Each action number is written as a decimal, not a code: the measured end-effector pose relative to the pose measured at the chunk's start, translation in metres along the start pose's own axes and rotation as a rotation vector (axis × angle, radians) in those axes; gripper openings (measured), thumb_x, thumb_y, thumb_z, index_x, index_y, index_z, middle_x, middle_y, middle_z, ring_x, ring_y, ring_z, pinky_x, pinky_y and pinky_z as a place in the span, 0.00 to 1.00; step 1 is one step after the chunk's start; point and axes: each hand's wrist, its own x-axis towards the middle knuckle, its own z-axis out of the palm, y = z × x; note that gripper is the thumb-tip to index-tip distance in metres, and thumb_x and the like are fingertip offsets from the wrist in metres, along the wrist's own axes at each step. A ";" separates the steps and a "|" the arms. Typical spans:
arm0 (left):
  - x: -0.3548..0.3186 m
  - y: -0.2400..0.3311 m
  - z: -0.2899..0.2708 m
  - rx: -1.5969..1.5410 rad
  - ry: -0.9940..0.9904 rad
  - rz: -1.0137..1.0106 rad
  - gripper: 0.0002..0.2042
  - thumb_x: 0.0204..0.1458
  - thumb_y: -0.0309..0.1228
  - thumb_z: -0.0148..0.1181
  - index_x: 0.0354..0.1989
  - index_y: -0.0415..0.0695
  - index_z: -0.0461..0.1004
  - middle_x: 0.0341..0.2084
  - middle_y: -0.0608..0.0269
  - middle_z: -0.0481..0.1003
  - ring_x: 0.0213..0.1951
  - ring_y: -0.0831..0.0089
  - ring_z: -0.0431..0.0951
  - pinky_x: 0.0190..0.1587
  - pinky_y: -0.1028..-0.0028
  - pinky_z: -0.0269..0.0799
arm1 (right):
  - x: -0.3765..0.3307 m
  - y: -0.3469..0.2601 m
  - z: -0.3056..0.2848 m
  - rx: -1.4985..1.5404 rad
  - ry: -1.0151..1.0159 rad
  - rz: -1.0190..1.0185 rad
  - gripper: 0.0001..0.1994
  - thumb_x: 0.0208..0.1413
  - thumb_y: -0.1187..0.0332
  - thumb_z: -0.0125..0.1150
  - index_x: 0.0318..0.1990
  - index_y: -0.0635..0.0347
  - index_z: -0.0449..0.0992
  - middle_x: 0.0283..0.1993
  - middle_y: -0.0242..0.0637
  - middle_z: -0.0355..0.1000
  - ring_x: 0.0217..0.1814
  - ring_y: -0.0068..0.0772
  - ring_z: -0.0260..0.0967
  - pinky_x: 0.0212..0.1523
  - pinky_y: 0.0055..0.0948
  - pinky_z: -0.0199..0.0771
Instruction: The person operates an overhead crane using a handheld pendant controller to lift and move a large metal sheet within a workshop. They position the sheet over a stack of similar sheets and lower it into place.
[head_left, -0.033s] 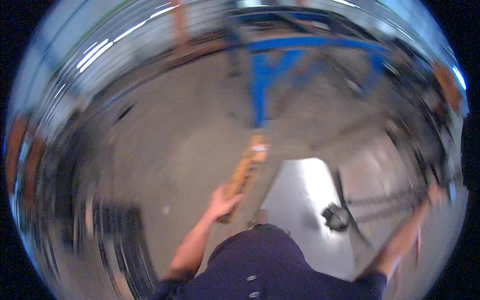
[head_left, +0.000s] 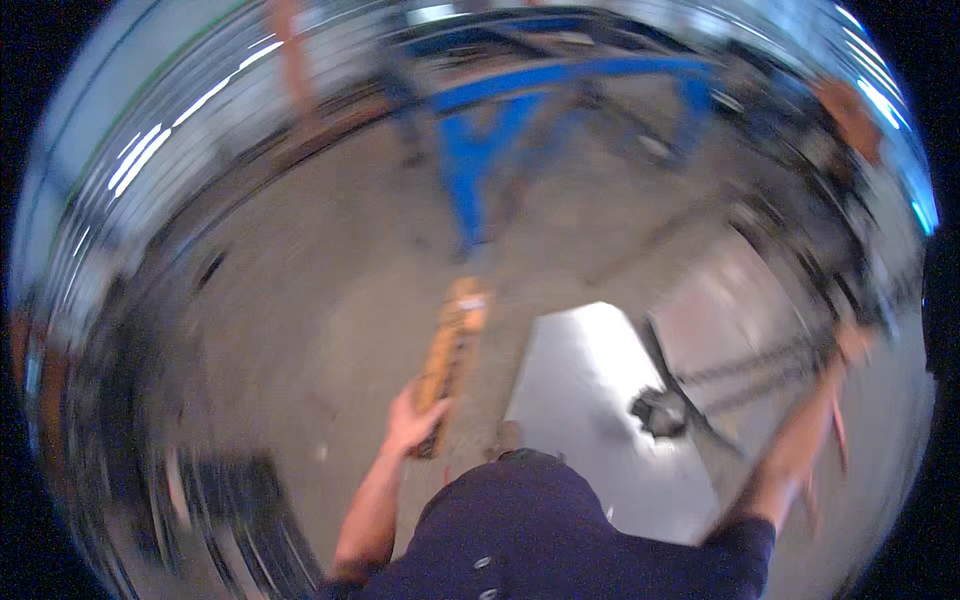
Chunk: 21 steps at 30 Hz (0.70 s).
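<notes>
The long, narrow orange-brown bar (head_left: 450,345), which looks like a level or a strip of wood though the blur hides which, sits just left of the picture's centre, its far end pointing toward twelve o'clock and its near end in your grasp. Your left hand (head_left: 412,422) is wrapped around that near end, fingers closed on it, with your bare forearm running down toward seven o'clock. Your right hand (head_left: 852,345) is stretched far out at about three o'clock, well apart from the bar; it is too smeared to tell whether it is open or holding anything. Between your two arms, at about five o'clock from the bar, a pale grey flat sheet (head_left: 585,400) lies on the floor, and a dark small lump-shaped object (head_left: 655,412) rests at its right edge beside thin dark rods that run toward your right hand. Your dark navy shirt (head_left: 545,545) fills the six o'clock edge. Beyond the bar, at twelve o'clock, stands a blue metal frame (head_left: 475,165) on the grey concrete floor (head_left: 300,270).
</notes>
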 end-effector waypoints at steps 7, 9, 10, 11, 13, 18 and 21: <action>0.101 -0.024 0.010 -0.183 -0.163 0.037 0.28 0.45 0.24 0.68 0.55 0.32 0.62 0.42 0.56 0.74 0.45 0.69 0.74 0.50 0.68 0.70 | -0.071 0.001 -0.045 -0.054 0.006 0.255 0.41 0.44 0.47 0.67 0.59 0.70 0.61 0.55 0.61 0.68 0.56 0.59 0.68 0.56 0.41 0.67; 0.130 -0.032 0.014 -0.175 -0.241 0.044 0.29 0.45 0.24 0.68 0.55 0.33 0.62 0.42 0.57 0.74 0.45 0.69 0.75 0.50 0.68 0.70 | -0.105 0.012 -0.060 0.062 -0.060 0.216 0.34 0.45 0.56 0.67 0.56 0.69 0.63 0.51 0.58 0.69 0.53 0.55 0.68 0.53 0.44 0.68; 0.144 -0.034 0.015 -0.163 -0.306 0.064 0.29 0.45 0.24 0.68 0.55 0.33 0.62 0.42 0.57 0.74 0.45 0.68 0.75 0.50 0.68 0.70 | -0.137 0.033 -0.059 0.229 0.012 0.202 0.33 0.46 0.56 0.67 0.55 0.68 0.64 0.51 0.56 0.69 0.54 0.54 0.67 0.55 0.45 0.66; 0.158 -0.044 0.026 -0.198 -0.383 0.096 0.29 0.45 0.24 0.68 0.56 0.33 0.62 0.42 0.56 0.74 0.45 0.68 0.75 0.50 0.68 0.69 | -0.166 0.069 -0.077 0.344 -0.100 0.268 0.37 0.45 0.57 0.67 0.59 0.69 0.61 0.55 0.58 0.67 0.57 0.56 0.65 0.58 0.45 0.63; 0.162 -0.073 0.023 -0.153 -0.392 0.103 0.30 0.43 0.22 0.68 0.56 0.33 0.62 0.43 0.55 0.75 0.45 0.66 0.75 0.51 0.67 0.70 | -0.313 0.050 -0.072 0.036 -0.268 0.305 0.40 0.47 0.57 0.65 0.63 0.73 0.57 0.61 0.60 0.62 0.64 0.57 0.58 0.63 0.44 0.59; 0.239 -0.180 -0.043 0.006 -0.728 0.096 0.34 0.40 0.22 0.71 0.57 0.33 0.61 0.43 0.53 0.75 0.45 0.66 0.76 0.50 0.67 0.72 | -0.892 -0.025 -0.162 -0.192 -0.895 0.728 0.21 0.54 0.55 0.55 0.44 0.66 0.74 0.34 0.46 0.76 0.34 0.41 0.75 0.34 0.40 0.76; 0.271 -0.177 -0.076 0.123 -0.904 0.127 0.36 0.39 0.24 0.72 0.58 0.32 0.60 0.44 0.53 0.75 0.44 0.66 0.77 0.50 0.67 0.72 | -1.091 -0.154 -0.272 0.005 -1.163 1.195 0.19 0.55 0.57 0.55 0.47 0.64 0.73 0.36 0.44 0.75 0.36 0.39 0.75 0.33 0.39 0.75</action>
